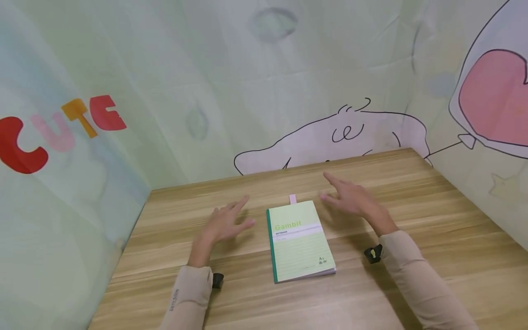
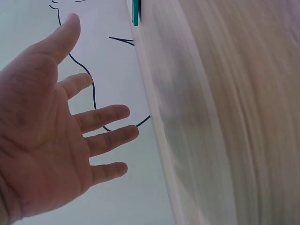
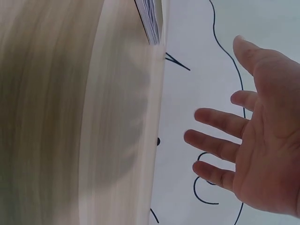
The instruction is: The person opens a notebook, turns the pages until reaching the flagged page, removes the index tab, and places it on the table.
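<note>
A pale green notebook (image 1: 299,252) with a dark green spine lies closed on the wooden table, its cover marked "Gambit". From its top edge sticks out a small pink tab (image 1: 293,199). To its left, my left hand (image 1: 222,223) hovers with fingers spread, apart from the notebook. My right hand (image 1: 350,198) is held above the table to the upper right of the notebook, fingers extended. Both palms, seen in the wrist views as the left hand (image 2: 51,122) and right hand (image 3: 267,126), hold nothing. Page edges of the notebook (image 3: 151,21) show in the right wrist view.
The wood-grain table (image 1: 165,238) meets a printed cloth backdrop (image 1: 185,91) at its back edge and along its left and right sides. Small black devices, such as the right one (image 1: 373,253), are worn at both wrists below the sleeves.
</note>
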The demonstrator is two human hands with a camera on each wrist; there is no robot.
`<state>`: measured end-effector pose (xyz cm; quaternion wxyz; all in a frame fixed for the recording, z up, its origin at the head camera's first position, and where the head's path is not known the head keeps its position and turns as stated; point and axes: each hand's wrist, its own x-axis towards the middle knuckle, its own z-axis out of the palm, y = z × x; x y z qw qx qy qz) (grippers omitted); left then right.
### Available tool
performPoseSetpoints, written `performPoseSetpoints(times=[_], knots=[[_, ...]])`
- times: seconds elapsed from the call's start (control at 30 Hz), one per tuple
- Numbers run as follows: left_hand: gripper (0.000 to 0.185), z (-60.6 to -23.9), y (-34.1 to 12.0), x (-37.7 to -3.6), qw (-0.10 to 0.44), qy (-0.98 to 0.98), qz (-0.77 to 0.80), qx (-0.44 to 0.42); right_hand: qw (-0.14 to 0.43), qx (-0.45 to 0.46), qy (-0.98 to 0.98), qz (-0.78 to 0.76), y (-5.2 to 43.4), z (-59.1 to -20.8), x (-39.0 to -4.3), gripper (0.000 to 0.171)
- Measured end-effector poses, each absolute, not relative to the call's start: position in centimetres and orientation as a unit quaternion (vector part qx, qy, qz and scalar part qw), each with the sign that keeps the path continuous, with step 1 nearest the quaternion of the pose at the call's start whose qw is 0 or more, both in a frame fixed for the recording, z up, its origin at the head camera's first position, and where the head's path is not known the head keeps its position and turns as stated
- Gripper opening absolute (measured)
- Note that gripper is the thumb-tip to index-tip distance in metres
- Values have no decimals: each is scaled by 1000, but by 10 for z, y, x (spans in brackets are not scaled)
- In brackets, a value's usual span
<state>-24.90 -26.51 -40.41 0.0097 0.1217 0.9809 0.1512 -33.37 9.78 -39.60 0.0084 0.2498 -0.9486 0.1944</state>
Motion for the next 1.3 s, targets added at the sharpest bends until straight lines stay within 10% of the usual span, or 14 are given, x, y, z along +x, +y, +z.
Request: performPoseSetpoints(times=[1.13,1.3], knots=[[76,-405,-207,-254,93,939,238,230,-119,274,-926,230,59,-409,-315,42],[77,-404,-203,-251,116,935,234,240,-128,277,-929,210,57,-406,-313,18]])
